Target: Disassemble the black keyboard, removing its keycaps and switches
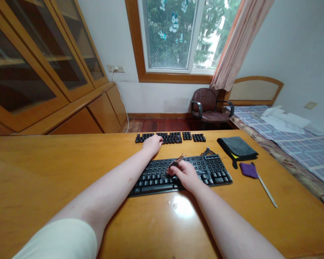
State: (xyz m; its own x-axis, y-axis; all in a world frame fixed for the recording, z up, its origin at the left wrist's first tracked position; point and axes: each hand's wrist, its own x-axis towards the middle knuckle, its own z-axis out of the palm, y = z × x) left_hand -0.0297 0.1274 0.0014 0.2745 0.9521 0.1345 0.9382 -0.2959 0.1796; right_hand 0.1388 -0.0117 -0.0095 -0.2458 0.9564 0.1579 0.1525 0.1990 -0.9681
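Spanning wide, the bench (43, 172) lies bare left of the keyboard (156, 176); keycaps (175, 138) line the bench's far edge. Left hand (152, 144) at keycaps, grip state indeterminable; right hand (187, 174) over keyboard, grip clamped on a small dark object (175, 163).

Glossy wooden table (56, 165), plastic keyboard (159, 176)

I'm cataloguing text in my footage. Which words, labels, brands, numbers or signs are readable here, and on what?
No text can be read with certainty.
Keyboard: any key legends are too small and blurred.
Loose keycaps: likewise too small.
Patterned bed edge: curled marks, perhaps only pattern; cannot tell.
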